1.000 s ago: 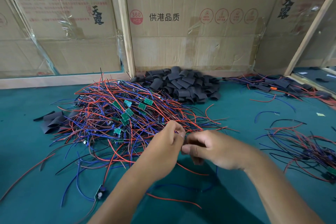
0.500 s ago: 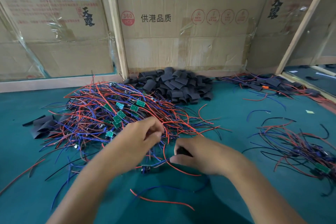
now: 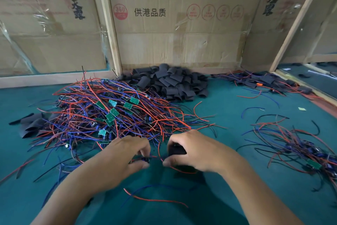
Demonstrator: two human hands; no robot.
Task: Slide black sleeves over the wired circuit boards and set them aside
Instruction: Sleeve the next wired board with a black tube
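My left hand [image 3: 127, 153] pinches a small wired circuit board [image 3: 145, 159] just above the green table, its red and blue wires trailing toward me. A few centimetres to its right, my right hand [image 3: 197, 151] grips a black sleeve [image 3: 176, 150] and also pinches the board's wires. Behind my hands lies a big tangle of bare boards with red and blue wires [image 3: 113, 113]. The pile of black sleeves [image 3: 169, 82] sits against the cardboard wall.
More wired boards lie in a loose heap at the right [image 3: 295, 148], and a sleeved batch at the back right [image 3: 260, 80]. A few flat sleeves [image 3: 31, 126] lie at the left. Cardboard walls [image 3: 182, 24] close the back; a wooden strip [image 3: 310, 91] edges the right.
Both hands came down out of the tangle toward me with one board. My right hand now shows a black sleeve in its grip, and the hands sit closer together.
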